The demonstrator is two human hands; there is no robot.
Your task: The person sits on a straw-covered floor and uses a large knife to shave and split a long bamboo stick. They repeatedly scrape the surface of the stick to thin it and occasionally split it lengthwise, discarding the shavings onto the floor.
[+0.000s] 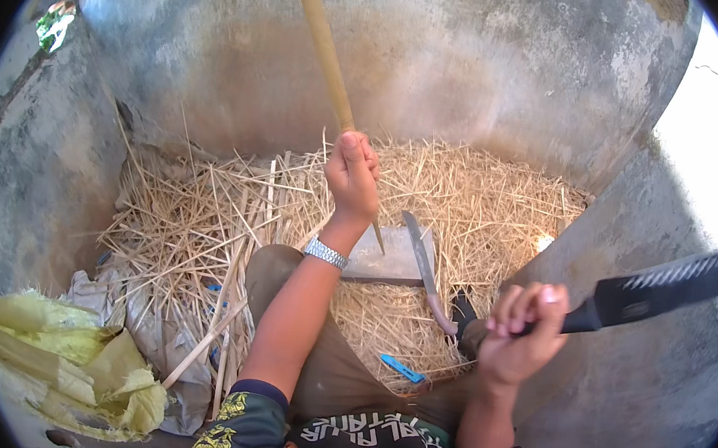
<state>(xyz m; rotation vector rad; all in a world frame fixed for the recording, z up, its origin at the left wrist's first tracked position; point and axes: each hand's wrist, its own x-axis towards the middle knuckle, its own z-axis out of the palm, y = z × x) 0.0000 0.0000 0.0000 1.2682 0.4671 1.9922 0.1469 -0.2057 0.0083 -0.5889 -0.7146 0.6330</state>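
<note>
Grey walls (513, 57) enclose shavings (499, 207); left hand (352, 176) and right hand (521, 339) wrap fingers round stick (323, 43) and knife (642, 296); the tip (380, 241) looks tapered already, what remains unclear.

A crumpled yellow sack (124, 374) lies at lower left, beside grey sheeting (151, 321). A blue cutter (402, 368) rests on pale strips (484, 184), near a pale-handled knife (425, 261). A stained concrete wall (479, 58) curves behind.

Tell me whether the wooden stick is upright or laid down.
Held up at a slant: the left hand grips the wooden stick, its pointed end downward over the pale block; whether it touches, I cannot tell.
</note>
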